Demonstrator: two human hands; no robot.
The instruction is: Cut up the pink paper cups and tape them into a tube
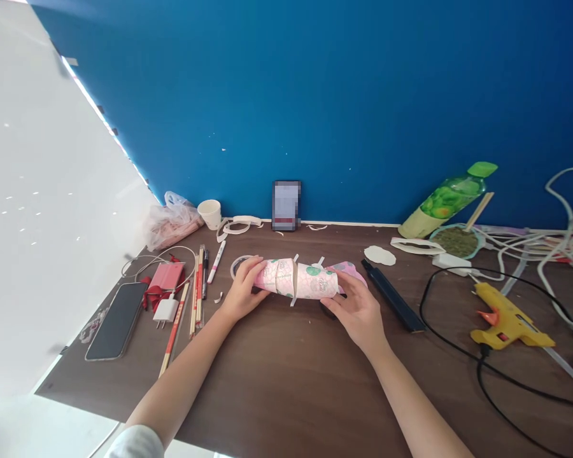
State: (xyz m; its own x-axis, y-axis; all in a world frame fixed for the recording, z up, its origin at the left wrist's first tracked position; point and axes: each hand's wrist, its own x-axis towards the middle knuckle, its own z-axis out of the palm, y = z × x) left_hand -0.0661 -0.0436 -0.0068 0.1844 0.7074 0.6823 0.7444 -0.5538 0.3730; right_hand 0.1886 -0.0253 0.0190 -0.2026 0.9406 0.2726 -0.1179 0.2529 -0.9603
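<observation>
Two pink patterned paper cups lie end to end on their sides above the table's middle. My left hand (pixel 242 289) is closed around the left paper cup (pixel 282 277), fingers over its top. At the other end, my right hand (pixel 360 312) grips the right paper cup (pixel 316 282) with thumb and fingers. A narrow gap shows between the two cups. Thin white strips (pixel 293 301) stick out above and below them. Behind my right hand is another pink patterned piece (pixel 349 270), partly hidden. A roll of tape (pixel 236 264) sits just behind my left hand.
On the right lie a yellow glue gun (pixel 509 321), a black stick-like object (pixel 392 297), cables, a green bottle (pixel 451 200) and a bowl (pixel 458 242). A phone (pixel 286 205) leans on the blue wall. Leftward are a white cup (pixel 210 214), chopsticks (pixel 176 331) and another phone (pixel 116 321).
</observation>
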